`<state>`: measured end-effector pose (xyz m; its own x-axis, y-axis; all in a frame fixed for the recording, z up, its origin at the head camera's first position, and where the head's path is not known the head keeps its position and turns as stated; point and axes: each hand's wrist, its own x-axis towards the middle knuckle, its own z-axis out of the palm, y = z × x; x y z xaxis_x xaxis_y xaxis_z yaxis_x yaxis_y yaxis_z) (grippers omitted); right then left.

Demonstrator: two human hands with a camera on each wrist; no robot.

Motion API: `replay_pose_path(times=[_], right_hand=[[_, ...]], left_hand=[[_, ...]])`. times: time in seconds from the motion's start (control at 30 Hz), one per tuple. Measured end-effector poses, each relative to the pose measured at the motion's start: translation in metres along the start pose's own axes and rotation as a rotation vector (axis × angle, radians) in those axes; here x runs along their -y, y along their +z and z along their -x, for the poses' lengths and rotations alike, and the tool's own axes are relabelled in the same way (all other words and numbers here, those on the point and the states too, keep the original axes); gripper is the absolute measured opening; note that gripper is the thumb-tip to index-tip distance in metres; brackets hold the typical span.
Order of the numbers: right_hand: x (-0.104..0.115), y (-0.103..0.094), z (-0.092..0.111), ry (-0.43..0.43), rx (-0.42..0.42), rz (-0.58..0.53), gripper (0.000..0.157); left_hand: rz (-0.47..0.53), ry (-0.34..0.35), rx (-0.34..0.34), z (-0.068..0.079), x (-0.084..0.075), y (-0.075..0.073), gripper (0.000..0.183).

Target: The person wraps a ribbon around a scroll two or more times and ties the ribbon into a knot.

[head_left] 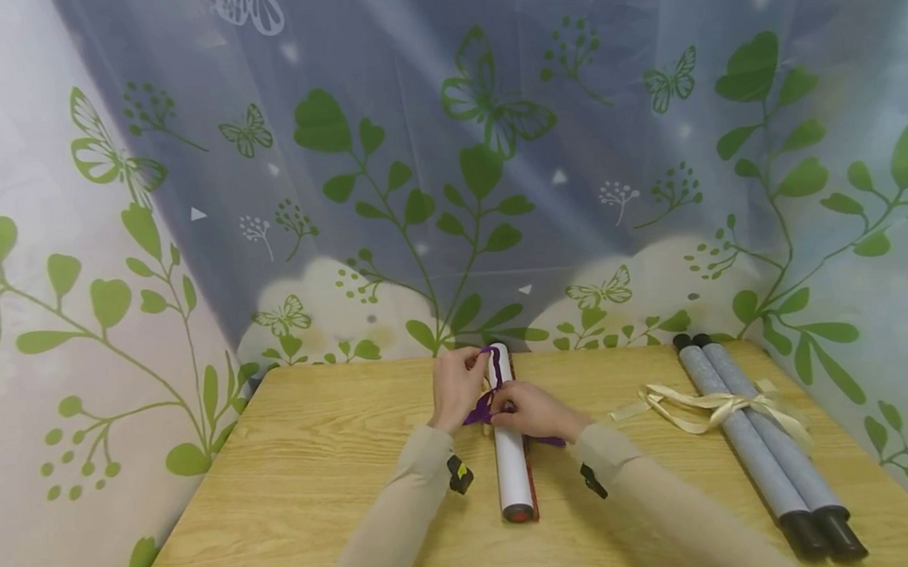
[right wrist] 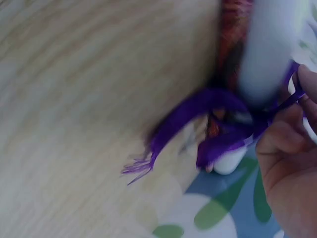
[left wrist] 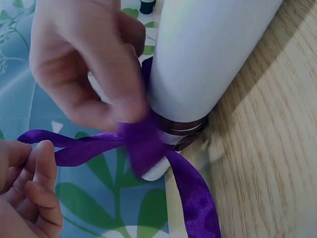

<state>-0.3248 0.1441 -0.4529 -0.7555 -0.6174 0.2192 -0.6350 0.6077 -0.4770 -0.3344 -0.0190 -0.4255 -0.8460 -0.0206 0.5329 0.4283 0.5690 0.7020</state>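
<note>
A white roll (head_left: 514, 469) with a dark end cap lies lengthwise on the table, a red patterned strip (right wrist: 233, 37) along its right side. Purple ribbon (left wrist: 195, 198) goes round the roll near its far end, beside a thin brown band (left wrist: 185, 126). My left hand (head_left: 458, 388) pinches one length of this ribbon between thumb and fingers, raised left of the roll. Over the roll, my right hand (head_left: 535, 407) pinches another part of the ribbon close to the wrap. A frayed ribbon end (right wrist: 143, 161) trails on the right side. Blur hides the exact crossing of the strands.
Two grey rolls (head_left: 767, 439) with black ends lie together on the table's right, tied with a cream ribbon (head_left: 699, 413). A printed curtain (head_left: 394, 277) hangs along the far table edge and both sides. Bare wooden tabletop (head_left: 325, 463) shows on the left.
</note>
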Motion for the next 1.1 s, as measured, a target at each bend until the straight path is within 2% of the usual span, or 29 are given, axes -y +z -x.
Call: replay_pose_path(times=[0.1,0.23,0.4,0.63,0.7,0.77,0.9,1.0,1.1], right_hand=[[-0.009,-0.012,0.004,0.053,0.027,-0.124,0.006],[-0.022,-0.033,0.012,0.066,0.105,-0.142,0.006],[-0.029,-0.053,0.021,0.082,0.214,-0.049,0.007],[-0.026,-0.06,0.023,0.249,0.276,0.125,0.006],[-0.025,-0.057,0.022,0.242,0.262,0.161,0.009],[-0.024,-0.053,0.021,0.201,0.211,0.166,0.011],[-0.02,-0.04,0.013,0.131,0.067,0.065,0.011],[-0.016,-0.027,0.006,0.139,-0.031,-0.026,0.01],[-0.01,-0.016,0.001,0.153,-0.111,-0.057,0.012]], left_hand=[[0.022,-0.014,0.011,0.0,0.002,0.0,0.017],[0.053,-0.025,0.028,0.0,0.004,0.0,0.019],[0.077,-0.028,0.036,0.001,0.004,-0.001,0.017],[0.079,-0.031,0.037,0.001,0.001,-0.002,0.016],[0.076,-0.031,0.04,0.002,0.001,-0.002,0.016],[0.07,-0.035,0.045,0.002,0.001,-0.002,0.016],[0.059,-0.044,0.055,0.002,0.002,-0.001,0.018],[0.053,-0.034,0.049,0.003,0.002,0.0,0.018],[0.062,-0.028,0.05,0.003,0.002,0.001,0.018]])
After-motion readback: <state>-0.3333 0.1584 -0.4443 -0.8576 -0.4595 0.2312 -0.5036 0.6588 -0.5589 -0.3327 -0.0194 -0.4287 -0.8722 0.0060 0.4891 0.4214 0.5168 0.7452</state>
